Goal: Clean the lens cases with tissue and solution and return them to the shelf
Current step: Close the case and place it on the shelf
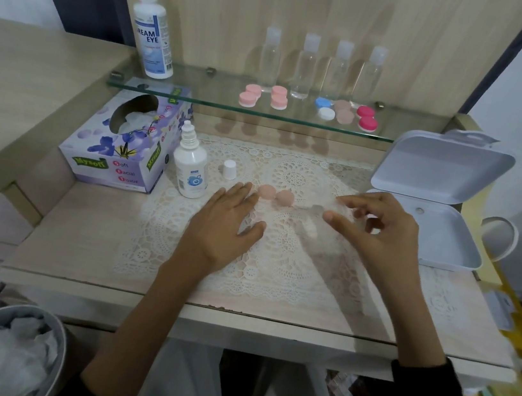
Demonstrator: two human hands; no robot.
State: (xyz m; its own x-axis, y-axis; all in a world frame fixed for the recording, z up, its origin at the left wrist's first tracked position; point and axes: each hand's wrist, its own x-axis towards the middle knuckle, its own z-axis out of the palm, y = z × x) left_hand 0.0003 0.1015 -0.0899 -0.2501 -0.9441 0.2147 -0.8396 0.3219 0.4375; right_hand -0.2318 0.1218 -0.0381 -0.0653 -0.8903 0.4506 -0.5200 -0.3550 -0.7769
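Going big to small. The bench [79,239] is carrying everything. The tissue box [119,147] at middle left is reading "Mysoft" and "Soft Facial Tissue". Tissues are flimsy, so I'm guessing a pinch at the slot.

Left hand [226,223] is lying flat mid-frame, fingers straight and holding nothing, fingertips just beside the peach lens case [275,195]. Right hand [379,228] is hovering with fingers loosely curled, and it's blurry, so I can't tell if it's holding anything.

The tall solution bottle [153,38] on the glass shelf [200,95], upper left, is showing "REAM EYE" (first letter is hiding round the curve). The smaller bottle [190,167] is standing uncapped, label unreadable.

That peach case is looking light, hard and probably slick when wet, so I'm thinking grip across both round lids. More cases [311,106] are sitting on the shelf.
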